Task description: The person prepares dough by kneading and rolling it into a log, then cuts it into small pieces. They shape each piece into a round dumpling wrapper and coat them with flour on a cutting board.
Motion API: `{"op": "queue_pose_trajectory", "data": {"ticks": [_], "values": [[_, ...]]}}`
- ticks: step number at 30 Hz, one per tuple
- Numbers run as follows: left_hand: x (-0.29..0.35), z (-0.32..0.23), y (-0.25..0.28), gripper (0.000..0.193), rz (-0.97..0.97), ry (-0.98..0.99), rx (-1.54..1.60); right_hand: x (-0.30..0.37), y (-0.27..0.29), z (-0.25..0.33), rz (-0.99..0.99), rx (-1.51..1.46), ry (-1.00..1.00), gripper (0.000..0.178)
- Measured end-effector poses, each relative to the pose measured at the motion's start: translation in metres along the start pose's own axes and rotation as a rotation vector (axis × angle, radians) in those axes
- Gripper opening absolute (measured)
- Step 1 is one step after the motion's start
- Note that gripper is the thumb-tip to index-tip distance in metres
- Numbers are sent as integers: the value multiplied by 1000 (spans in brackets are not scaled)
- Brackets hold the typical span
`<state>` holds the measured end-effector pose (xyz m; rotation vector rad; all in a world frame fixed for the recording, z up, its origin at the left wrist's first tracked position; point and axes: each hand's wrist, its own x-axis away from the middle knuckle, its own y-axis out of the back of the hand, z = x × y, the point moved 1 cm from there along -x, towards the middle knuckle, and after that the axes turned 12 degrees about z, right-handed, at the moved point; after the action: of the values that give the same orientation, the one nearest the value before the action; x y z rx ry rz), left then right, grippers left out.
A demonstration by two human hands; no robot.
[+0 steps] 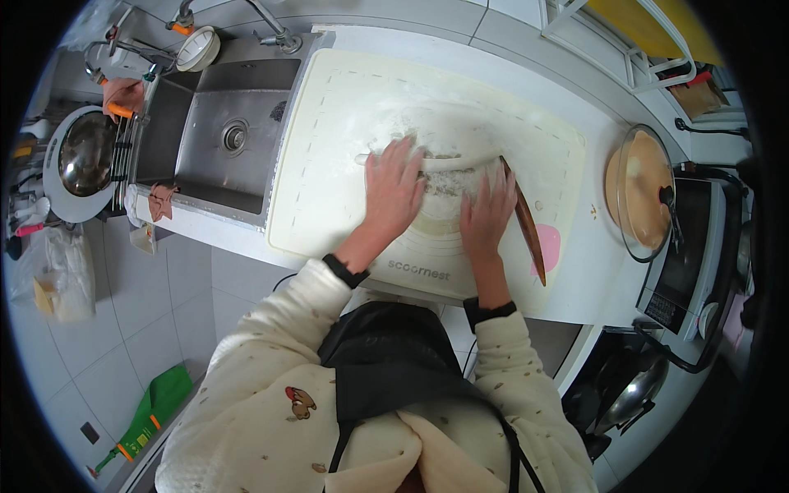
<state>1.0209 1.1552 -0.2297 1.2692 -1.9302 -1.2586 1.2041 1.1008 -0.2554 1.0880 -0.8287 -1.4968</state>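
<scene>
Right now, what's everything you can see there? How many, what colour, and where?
Counter: one, white, upper middle
Mat: one, cream, on counter
Dough strip: one, off-white, mat's middle
Rolling pin: one, brown, mat's right
Flat patch: one, pink, beside rolling pin
Sink: one, grey, left of mat
Bowl: one, white, behind sink
Covered vessel: one, tan, clear-lidded, right counter
Microwave-like appliance: one, silver-black, far right
Plastic bag: one, whitish, far left
Object of unclear kind: one, green, lower left
Pans: count unclear, silver and black, lower right
Apron: one, black, lower middle
Sleeves: two, patterned cream, either side of apron
Left fingers: one set, on dough strip
Right fingers: one set, at strip's right end
</scene>
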Motion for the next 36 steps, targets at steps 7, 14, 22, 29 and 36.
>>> {"op": "queue_pose_trajectory", "data": {"ticks": [7,14,22,29,36], "values": [[-36,-3,-43,41,161,-35,-114,-75,-28,-4,344,30,141,55],[36,33,-20,40,56,-2,-172,-3,-12,-55,-7,376,-204,51],[27,3,-34,41,101,-101,-45,-53,7,-67,-169,321,-102,47],[11,6,-30,58,304,-8,-247,-61,-28,29,348,-19,343,59],[88,-15,-33,63,200,96,-209,39,-11,30,393,146,-56,74]]}}
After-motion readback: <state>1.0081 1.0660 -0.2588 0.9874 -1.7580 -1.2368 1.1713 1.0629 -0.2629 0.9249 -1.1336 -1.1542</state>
